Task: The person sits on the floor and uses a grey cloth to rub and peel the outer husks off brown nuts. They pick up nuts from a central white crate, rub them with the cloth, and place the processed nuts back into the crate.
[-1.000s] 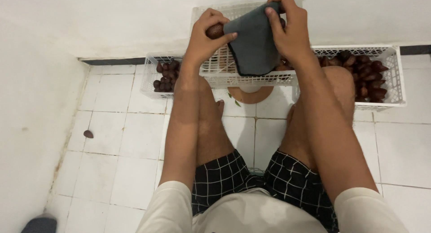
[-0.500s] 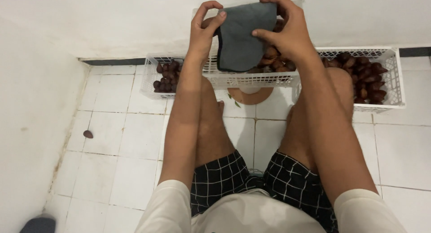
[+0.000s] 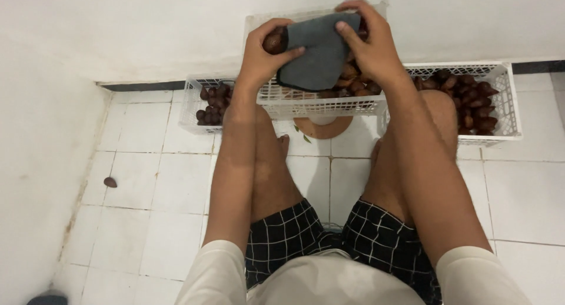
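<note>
left grip (image 3: 259, 58) closed, right grip (image 3: 371, 43) closed

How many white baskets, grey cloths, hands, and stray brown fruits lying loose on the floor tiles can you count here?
White baskets: 3
Grey cloth: 1
Hands, left hand and right hand: 2
Stray fruit on the floor: 1
Total: 7

Lighting: even, soft, fairly bright indoor light; faint shadows under legs on floor (image 3: 176, 181); slight wide-angle bending at edges; focus sharp.

Head cam, looking down, close over knees.
</note>
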